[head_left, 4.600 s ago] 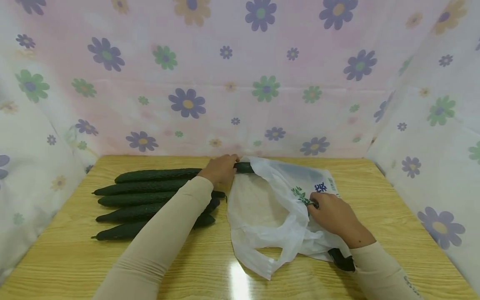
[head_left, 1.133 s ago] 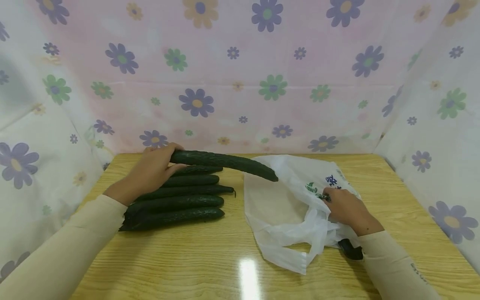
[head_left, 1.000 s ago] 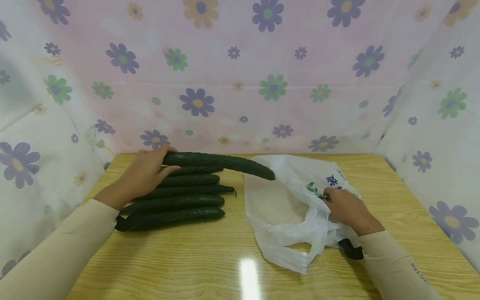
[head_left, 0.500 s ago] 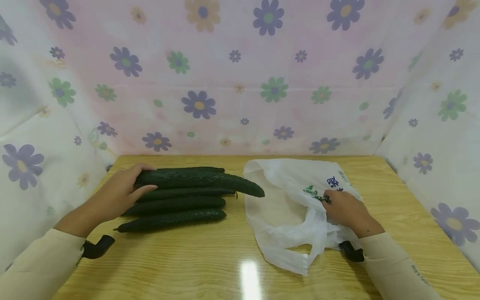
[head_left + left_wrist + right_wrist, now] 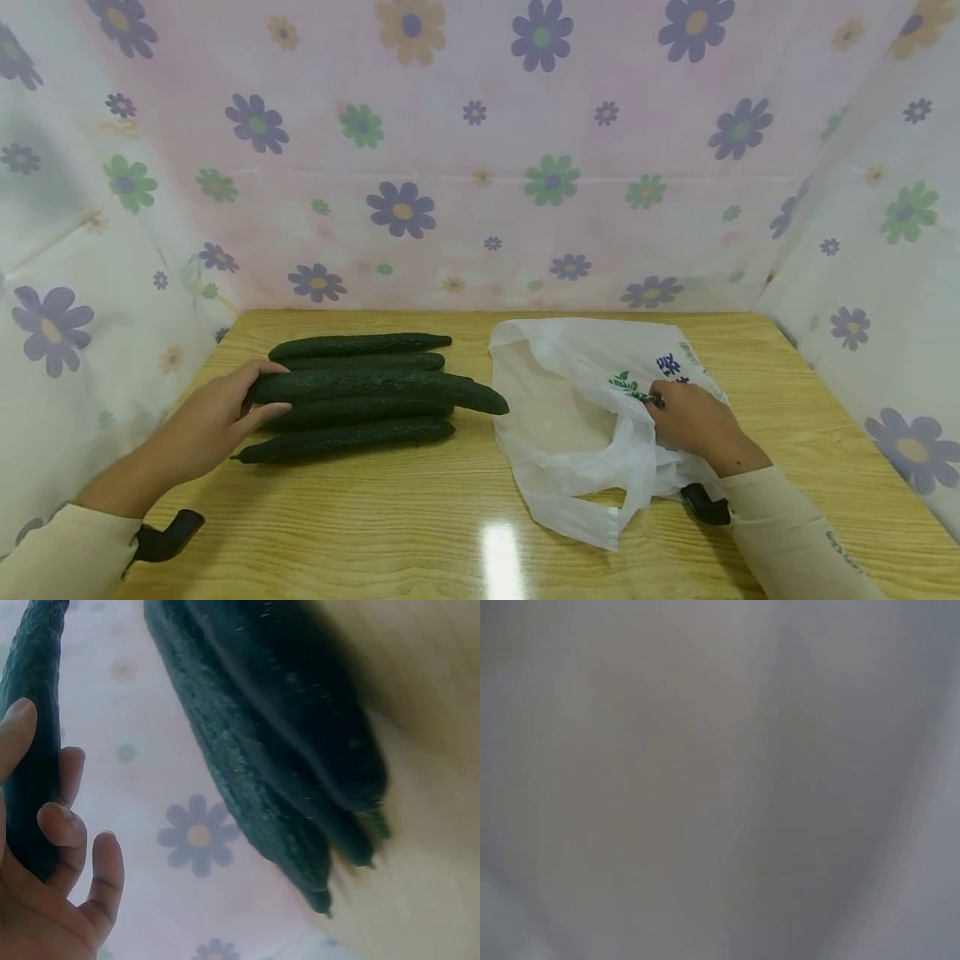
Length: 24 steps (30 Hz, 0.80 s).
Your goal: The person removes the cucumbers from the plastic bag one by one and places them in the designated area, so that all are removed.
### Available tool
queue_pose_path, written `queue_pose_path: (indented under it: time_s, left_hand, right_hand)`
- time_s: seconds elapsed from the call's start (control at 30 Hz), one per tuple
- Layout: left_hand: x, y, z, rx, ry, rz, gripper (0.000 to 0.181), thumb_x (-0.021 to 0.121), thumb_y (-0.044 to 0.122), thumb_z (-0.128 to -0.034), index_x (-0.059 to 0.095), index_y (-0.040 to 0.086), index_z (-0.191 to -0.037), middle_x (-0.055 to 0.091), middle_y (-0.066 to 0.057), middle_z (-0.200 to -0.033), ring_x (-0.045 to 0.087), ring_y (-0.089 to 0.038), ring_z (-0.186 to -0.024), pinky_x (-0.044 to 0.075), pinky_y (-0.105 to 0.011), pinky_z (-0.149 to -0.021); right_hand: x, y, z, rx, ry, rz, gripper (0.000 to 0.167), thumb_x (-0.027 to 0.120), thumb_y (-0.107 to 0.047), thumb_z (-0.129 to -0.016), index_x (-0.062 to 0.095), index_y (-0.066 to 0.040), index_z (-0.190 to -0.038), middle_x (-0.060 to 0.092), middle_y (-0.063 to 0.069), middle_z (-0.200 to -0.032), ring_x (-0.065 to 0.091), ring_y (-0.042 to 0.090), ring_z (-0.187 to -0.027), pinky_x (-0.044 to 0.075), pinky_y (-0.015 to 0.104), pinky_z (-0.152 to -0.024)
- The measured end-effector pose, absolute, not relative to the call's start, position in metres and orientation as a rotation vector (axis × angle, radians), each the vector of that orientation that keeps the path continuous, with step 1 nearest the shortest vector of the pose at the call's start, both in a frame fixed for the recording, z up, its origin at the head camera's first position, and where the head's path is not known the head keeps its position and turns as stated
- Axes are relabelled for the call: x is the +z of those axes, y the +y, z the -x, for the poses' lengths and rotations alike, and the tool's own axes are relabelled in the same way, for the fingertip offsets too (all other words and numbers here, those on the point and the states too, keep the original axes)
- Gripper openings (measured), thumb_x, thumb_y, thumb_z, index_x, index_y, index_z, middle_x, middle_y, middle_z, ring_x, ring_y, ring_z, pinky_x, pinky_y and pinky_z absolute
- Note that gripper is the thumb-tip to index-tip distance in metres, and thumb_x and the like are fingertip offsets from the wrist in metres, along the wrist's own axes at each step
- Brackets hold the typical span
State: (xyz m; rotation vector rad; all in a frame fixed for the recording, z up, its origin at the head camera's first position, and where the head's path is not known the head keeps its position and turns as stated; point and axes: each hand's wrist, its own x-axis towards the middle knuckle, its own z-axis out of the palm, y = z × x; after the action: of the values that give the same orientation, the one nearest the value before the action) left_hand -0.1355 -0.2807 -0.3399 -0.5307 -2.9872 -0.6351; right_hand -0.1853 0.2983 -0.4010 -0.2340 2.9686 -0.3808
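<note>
My left hand [image 5: 217,425] pinches one end of a dark green cucumber [image 5: 375,386] between thumb and fingers, over a row of several other cucumbers [image 5: 352,443] on the left of the table. Its far end points right, toward the bag. The left wrist view shows the thumb and fingers around this cucumber [image 5: 37,682], apart from the others. On the right, my right hand [image 5: 697,425] grips the gathered side of a thin white plastic bag [image 5: 600,342] with green leaf print. The bag's mouth faces left; its contents cannot be seen. The right wrist view is a grey blur.
A wooden table [image 5: 420,533] carries everything, with bare wood in front of the cucumbers and a gap between them and the bag. Flower-printed cloth [image 5: 480,208] walls off the back and both sides. Dark wrist-camera mounts [image 5: 168,537] project beneath the sleeves.
Earlier my left hand had a cucumber's end at the bag's mouth. It has since drawn the cucumber left, then lower and nearer over the row. My right hand keeps gripping the bag.
</note>
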Motion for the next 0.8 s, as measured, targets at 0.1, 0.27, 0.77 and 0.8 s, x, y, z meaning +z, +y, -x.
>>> queue_pose_path:
  time_s: [0.1,0.27,0.77,0.8]
  left_hand:
    - [-0.346,-0.284,0.129,-0.646,-3.002,0.497,0.049,0.059,0.034,-0.1015,0.045,0.01,-0.141,0.044,0.005,-0.06,0.036,-0.005,-0.049,0.036,-0.025,-0.048]
    - [-0.356,-0.286,0.118,-0.694,-3.018,0.468,0.047,0.06,0.032,-0.101,0.046,0.01,-0.14,0.046,0.005,-0.062,0.038,-0.004,-0.051,0.037,-0.024,-0.049]
    - [-0.383,-0.295,0.094,-0.801,-3.067,0.361,0.044,0.061,0.035,-0.1003,0.047,0.015,-0.137,0.044,0.006,-0.063,0.037,-0.002,-0.054,0.037,-0.023,-0.051]
    - [-0.385,-0.296,0.092,-0.804,-3.062,0.357,0.043,0.061,0.034,-0.1001,0.048,0.015,-0.136,0.043,0.007,-0.062,0.037,-0.002,-0.054,0.037,-0.023,-0.05]
  right_hand:
    - [-0.402,0.299,0.186,-0.372,2.97,0.23,0.025,0.056,-0.017,-0.097,0.067,0.002,-0.109,0.071,0.018,-0.098,0.06,0.022,-0.073,0.049,0.041,-0.062]
    - [-0.403,0.298,0.186,-0.369,2.968,0.219,0.025,0.056,-0.018,-0.097,0.067,0.001,-0.109,0.071,0.019,-0.099,0.061,0.023,-0.075,0.049,0.043,-0.063]
    - [-0.404,0.298,0.187,-0.355,2.969,0.227,0.024,0.057,-0.017,-0.097,0.067,0.002,-0.109,0.071,0.02,-0.1,0.061,0.023,-0.075,0.05,0.043,-0.063]
    - [-0.404,0.298,0.187,-0.355,2.968,0.226,0.024,0.057,-0.017,-0.097,0.067,0.002,-0.109,0.071,0.02,-0.1,0.061,0.023,-0.075,0.05,0.043,-0.063]
